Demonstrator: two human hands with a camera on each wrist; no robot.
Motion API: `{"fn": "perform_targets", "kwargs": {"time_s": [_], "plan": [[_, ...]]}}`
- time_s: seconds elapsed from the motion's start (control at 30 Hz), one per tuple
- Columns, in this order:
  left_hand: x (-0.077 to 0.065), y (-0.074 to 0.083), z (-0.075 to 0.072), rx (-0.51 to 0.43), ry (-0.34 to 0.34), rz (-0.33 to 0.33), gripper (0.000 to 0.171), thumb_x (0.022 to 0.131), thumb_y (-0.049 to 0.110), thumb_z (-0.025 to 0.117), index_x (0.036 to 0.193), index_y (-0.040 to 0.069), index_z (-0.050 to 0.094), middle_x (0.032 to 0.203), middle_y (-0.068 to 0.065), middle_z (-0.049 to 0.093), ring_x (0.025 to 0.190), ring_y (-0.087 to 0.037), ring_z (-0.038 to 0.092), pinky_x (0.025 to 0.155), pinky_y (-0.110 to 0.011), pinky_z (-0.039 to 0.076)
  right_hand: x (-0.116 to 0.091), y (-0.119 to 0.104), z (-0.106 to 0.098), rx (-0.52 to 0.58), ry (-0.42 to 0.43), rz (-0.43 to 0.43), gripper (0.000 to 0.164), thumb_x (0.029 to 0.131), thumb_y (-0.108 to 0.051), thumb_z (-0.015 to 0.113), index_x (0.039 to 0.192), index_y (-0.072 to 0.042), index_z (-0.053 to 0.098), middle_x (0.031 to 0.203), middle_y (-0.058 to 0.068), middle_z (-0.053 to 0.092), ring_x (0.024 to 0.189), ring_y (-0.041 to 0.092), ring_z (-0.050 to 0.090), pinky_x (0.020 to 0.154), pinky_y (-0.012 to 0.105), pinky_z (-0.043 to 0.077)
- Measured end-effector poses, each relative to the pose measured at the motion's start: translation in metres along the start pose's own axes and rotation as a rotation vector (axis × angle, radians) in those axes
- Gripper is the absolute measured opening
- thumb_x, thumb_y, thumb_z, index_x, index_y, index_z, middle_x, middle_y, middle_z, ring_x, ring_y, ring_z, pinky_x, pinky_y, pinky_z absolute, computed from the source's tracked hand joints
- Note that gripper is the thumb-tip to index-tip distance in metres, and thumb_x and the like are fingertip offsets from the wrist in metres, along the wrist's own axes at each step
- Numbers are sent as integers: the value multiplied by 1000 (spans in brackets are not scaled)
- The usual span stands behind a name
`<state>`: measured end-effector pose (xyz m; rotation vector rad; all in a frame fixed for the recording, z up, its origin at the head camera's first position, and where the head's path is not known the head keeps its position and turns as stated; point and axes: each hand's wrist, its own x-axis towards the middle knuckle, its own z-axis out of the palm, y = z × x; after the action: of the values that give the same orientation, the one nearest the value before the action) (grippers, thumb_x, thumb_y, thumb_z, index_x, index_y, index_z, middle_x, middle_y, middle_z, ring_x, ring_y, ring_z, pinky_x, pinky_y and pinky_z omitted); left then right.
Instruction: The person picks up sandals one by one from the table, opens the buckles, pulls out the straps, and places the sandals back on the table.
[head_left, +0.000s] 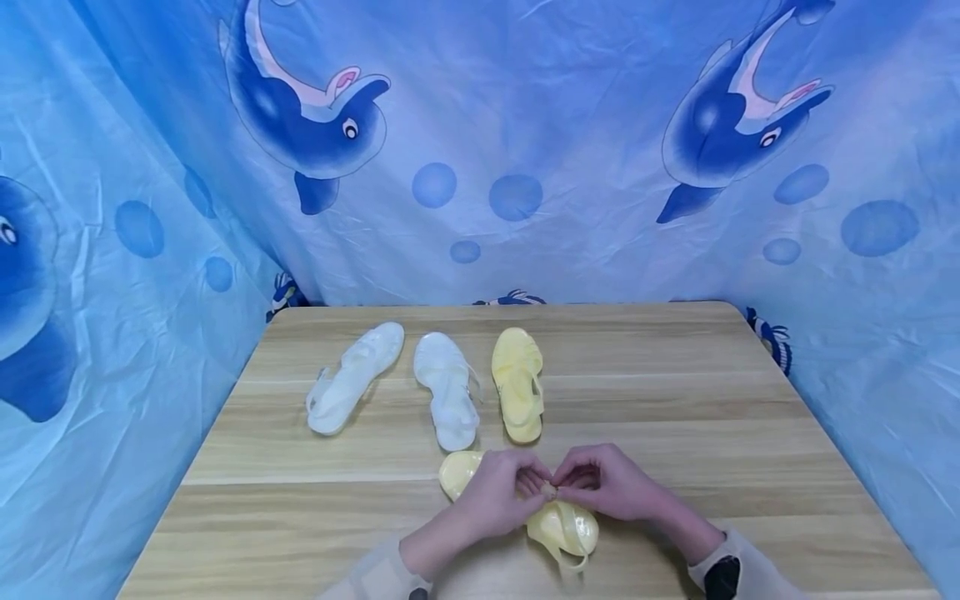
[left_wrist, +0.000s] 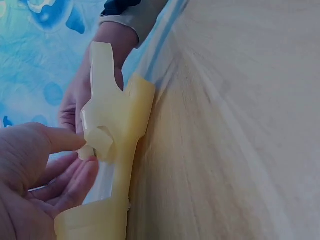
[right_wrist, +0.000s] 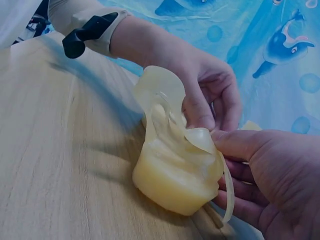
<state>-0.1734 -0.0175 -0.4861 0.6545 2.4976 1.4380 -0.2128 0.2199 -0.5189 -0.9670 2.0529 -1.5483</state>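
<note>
A glossy pale yellow jelly sandal point(head_left: 566, 527) lies at the front of the table, its toe toward the far left and heel toward the near right. My left hand point(head_left: 495, 493) reaches over its middle and pinches a small strap end between thumb and fingers. From the other side my right hand point(head_left: 617, 483) pinches the strap at the same spot, thumb point(right_wrist: 235, 142) against it. Both sets of fingertips meet at the ankle strap's fastening point(left_wrist: 100, 141). A thin loop of strap point(right_wrist: 229, 195) hangs by the heel. The hands cover the sandal's middle in the head view.
Farther back on the wooden table point(head_left: 675, 375) lies another yellow sandal point(head_left: 517, 387). To its left are two white sandals, one nearer point(head_left: 447, 392) and one slanted point(head_left: 356, 377) at far left. A blue dolphin-print curtain point(head_left: 562, 108) surrounds the table's back and sides.
</note>
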Motion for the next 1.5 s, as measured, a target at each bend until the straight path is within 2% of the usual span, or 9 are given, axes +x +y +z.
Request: {"fn": "perform_targets", "kwargs": {"time_s": [0.27, 0.6, 0.77, 0.9, 1.03, 1.2, 1.37, 1.5], "plan": [[3, 2, 1, 15, 23, -48, 5, 88, 8, 85, 92, 6, 84, 83, -5, 82, 66, 7, 68, 62, -10, 58, 1, -1, 0, -47, -8, -22, 14, 95, -18, 80, 105, -8, 79, 99, 9, 79, 88, 7, 76, 80, 32, 68], [0, 1, 1, -27, 52, -70, 5, 88, 5, 83, 93, 2, 83, 81, -6, 81, 68, 4, 69, 65, -12, 59, 4, -3, 2, -11, -28, -62, 11, 96, -12, 78, 103, -5, 72, 100, 13, 78, 90, 10, 76, 80, 34, 68], [4, 4, 0, 0, 28, -97, 10, 85, 10, 88, 90, 3, 83, 81, -7, 82, 66, 5, 70, 62, -12, 59, 3, -1, 1, -8, -37, -27, 13, 95, -11, 80, 105, -5, 75, 101, 13, 78, 90, 8, 76, 80, 33, 68], [6, 5, -2, 30, 14, -80, 6, 84, 11, 89, 86, 7, 84, 79, -5, 82, 64, 7, 69, 61, -11, 58, 4, -3, -1, -49, -29, 10, 17, 91, -19, 85, 103, -8, 79, 98, 8, 79, 86, 7, 76, 78, 32, 68], [6, 4, -3, 37, 14, -55, 4, 86, 9, 87, 88, 7, 84, 79, -4, 81, 64, 8, 66, 63, -11, 58, 5, -5, -1, -83, -5, 15, 17, 89, -22, 87, 102, -11, 81, 96, 6, 79, 85, 6, 75, 77, 30, 67], [0, -2, -4, 19, 35, -37, 4, 88, 5, 83, 92, 5, 84, 81, -5, 81, 68, 6, 68, 66, -12, 59, 5, -3, 2, -105, 18, -49, 11, 91, -13, 84, 101, -10, 81, 94, 12, 78, 85, 5, 75, 74, 30, 67], [-3, -2, -5, -47, 40, -60, 12, 88, 4, 83, 99, 1, 82, 88, -10, 82, 74, 2, 72, 69, -14, 61, 4, -4, 2, -123, 32, -111, 11, 91, -11, 84, 102, -10, 81, 93, 12, 78, 83, 4, 74, 70, 29, 67], [0, -1, -5, -7, 30, -29, 14, 89, 8, 85, 102, 3, 83, 89, -9, 83, 73, 3, 73, 68, -12, 60, 4, -5, 4, -135, 43, -120, 10, 92, -14, 84, 101, -11, 82, 92, 7, 78, 83, 4, 74, 70, 29, 67]]}}
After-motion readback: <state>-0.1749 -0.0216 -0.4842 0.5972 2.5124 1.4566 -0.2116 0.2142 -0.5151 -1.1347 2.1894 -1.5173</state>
